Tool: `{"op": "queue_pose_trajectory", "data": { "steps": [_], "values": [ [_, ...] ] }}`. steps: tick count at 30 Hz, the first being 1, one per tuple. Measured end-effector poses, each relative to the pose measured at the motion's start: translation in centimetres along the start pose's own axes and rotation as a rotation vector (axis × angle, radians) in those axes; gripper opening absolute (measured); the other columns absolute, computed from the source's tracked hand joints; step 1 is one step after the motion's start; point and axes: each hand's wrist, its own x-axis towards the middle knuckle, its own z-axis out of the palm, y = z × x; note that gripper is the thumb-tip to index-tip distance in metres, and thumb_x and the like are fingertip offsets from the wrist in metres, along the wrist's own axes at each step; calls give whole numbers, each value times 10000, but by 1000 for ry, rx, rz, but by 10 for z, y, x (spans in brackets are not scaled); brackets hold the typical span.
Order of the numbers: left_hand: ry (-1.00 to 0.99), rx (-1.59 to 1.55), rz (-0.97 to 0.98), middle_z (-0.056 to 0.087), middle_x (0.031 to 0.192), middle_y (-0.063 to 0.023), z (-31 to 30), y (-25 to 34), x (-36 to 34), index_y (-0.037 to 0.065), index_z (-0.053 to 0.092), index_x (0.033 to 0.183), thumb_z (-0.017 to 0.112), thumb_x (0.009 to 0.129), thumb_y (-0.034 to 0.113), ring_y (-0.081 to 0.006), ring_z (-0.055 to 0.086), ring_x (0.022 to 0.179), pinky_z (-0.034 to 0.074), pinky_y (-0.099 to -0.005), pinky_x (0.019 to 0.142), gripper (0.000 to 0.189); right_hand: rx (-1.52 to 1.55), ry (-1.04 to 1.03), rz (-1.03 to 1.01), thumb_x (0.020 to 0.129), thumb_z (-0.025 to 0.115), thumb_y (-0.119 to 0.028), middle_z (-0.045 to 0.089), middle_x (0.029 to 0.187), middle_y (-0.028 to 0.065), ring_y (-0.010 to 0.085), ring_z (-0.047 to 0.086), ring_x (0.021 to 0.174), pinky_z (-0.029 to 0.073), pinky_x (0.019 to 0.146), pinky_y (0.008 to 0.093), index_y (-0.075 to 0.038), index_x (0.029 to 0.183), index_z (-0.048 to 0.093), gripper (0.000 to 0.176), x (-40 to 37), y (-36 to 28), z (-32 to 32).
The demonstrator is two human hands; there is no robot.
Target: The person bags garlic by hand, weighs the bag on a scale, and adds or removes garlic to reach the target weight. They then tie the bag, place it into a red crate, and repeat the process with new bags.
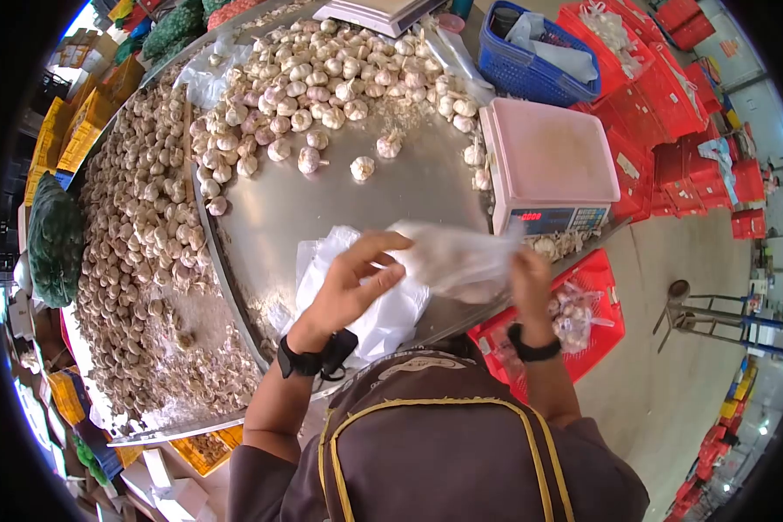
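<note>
Holding bag [457, 261] between both hands, just above near edge of worktop [339, 200]. Pinching one end with left hand [352, 283], fingers curled tight; clasping other end with right hand [531, 278]. Noting spare bags [383, 322] beneath, garlic [322, 78] along far edge, scale [548, 157] at right edge.

Translucent bag [461, 261], pink scale [548, 161] — red crates [661, 96]

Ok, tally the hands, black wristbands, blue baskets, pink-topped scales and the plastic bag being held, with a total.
Hands: 2
Black wristbands: 2
Blue baskets: 1
Pink-topped scales: 1
Held plastic bag: 1
Total: 7
</note>
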Motion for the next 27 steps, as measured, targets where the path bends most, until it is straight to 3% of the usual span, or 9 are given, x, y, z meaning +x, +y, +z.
{"op": "queue_pose_trajectory", "data": {
  "steps": [3,6,9,11,12,13,18,22,27],
  "values": [
    [203,188,-90,639,996,-49,-20,-21,-4,13,631,1074,615,910,145,-119,599,791,495,-254,716,211,-77,564,-114,901,585,-126,593,758,-16,68,502,674,402,597,227,30,932,655,174,-38,-15,-70],
    [153,-64,-223,656,864,-37,-32,-35,-11,-2,638,1035,598,927,164,-92,586,741,489,-239,690,202,-363,615,-38,918,582,-163,646,912,61,108,574,790,465,646,259,45,989,643,228,-81,7,-125],
    [146,-20,-230,642,805,-26,-33,-59,-14,-8,650,981,581,942,184,-73,567,711,479,-226,662,207,-788,410,20,875,639,-231,622,1040,188,283,627,920,518,792,359,34,1090,597,344,-87,26,-117],
    [135,0,-252,630,783,-24,-31,-65,-16,-9,650,953,575,945,175,-71,556,695,471,-223,642,198,-920,169,-243,820,687,-216,616,1051,187,306,608,967,493,856,384,9,1091,605,361,-64,28,-78],
    [129,4,-245,630,783,-24,-30,-66,-16,-9,650,953,575,945,175,-71,556,695,471,-223,642,198,-795,83,-136,788,716,-213,624,1046,164,290,600,998,472,888,379,-2,1082,610,377,-50,26,-49],
    [115,-8,-257,628,776,-25,-30,-70,-17,-12,647,949,572,946,169,-71,554,693,467,-222,638,195,-578,-4,70,768,739,-237,627,1040,160,291,611,977,490,844,374,-15,1074,604,402,-37,3,-7],
    [115,100,-177,633,775,-30,-29,-84,-27,-35,641,939,578,928,127,-78,570,723,467,-233,659,175,-804,-460,-216,604,829,-391,620,899,156,342,607,827,482,702,426,-57,922,562,532,29,64,125],
    [227,202,-201,662,770,-57,-39,-73,-46,-33,652,947,584,924,163,-94,604,692,483,-243,632,209,-892,-643,-344,756,673,-344,648,912,156,348,619,910,480,743,481,-95,896,624,290,41,79,154],
    [361,161,-188,670,749,-87,-49,-77,-62,1,674,928,594,913,163,-138,631,672,497,-263,627,181,-1240,-929,-126,874,539,-272,618,1148,158,291,573,1099,477,861,423,-86,1084,638,297,38,24,157]
  ]
}}
